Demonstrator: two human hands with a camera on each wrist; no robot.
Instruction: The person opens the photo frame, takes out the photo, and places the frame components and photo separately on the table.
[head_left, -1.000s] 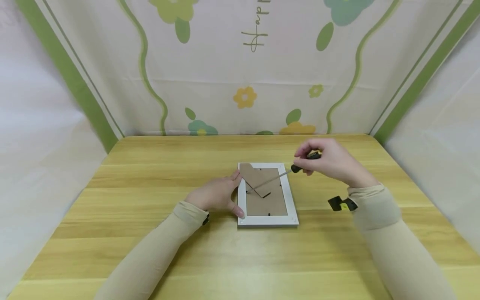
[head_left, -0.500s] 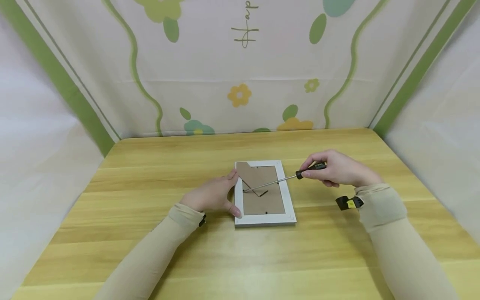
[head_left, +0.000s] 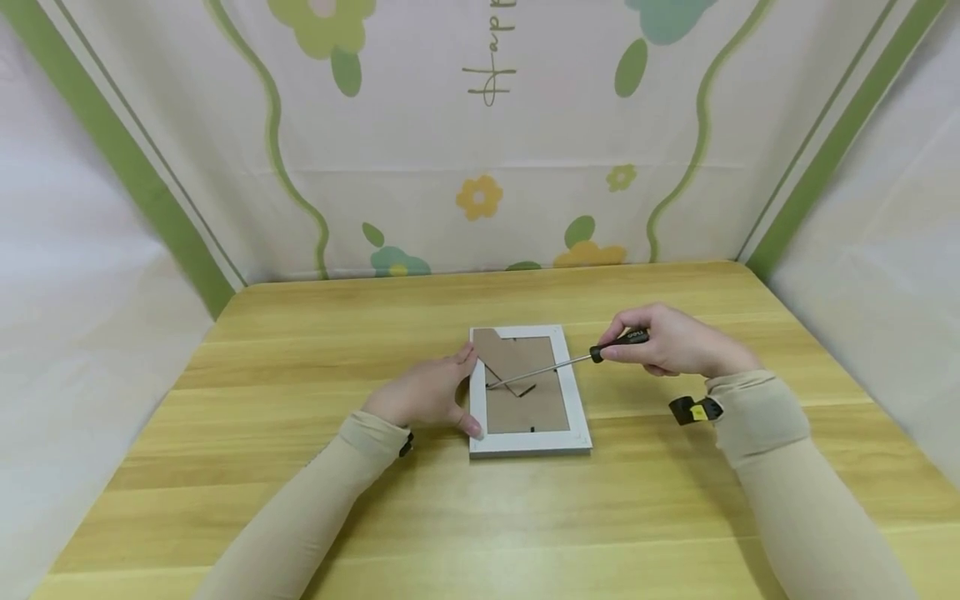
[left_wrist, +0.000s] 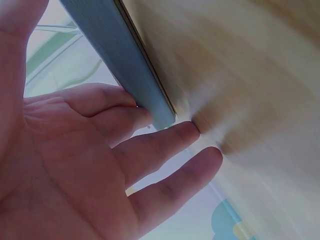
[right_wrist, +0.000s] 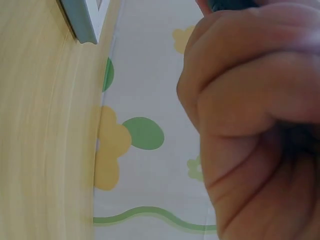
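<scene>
A white picture frame (head_left: 575, 402) lies back side up on the table, its brown backing board (head_left: 513, 414) and easel stand (head_left: 491, 343) showing. Small dark tabs sit along the inner edge. My left hand (head_left: 427, 392) rests against the frame's left side, thumb by the near corner. In the left wrist view two fingertips reach past the frame's side (left_wrist: 117, 55) to the table. My right hand (head_left: 678, 340) grips the black handle of a screwdriver (head_left: 573, 361). Its shaft slants down left across the board, the tip at the left tab. The right wrist view shows curled fingers (right_wrist: 250, 85).
The wooden table (head_left: 360, 525) stretches around the frame on all sides. A flower-printed cloth (head_left: 405, 167) hangs at the table's back edge, with pale cloth on both sides. A dark strap with a yellow mark (head_left: 697, 410) sits at the right wrist.
The right hand has lowered and moved slightly right, so the screwdriver lies flatter, its tip staying near the left tab. The left hand keeps its place on the frame. The head view has shifted slightly.
</scene>
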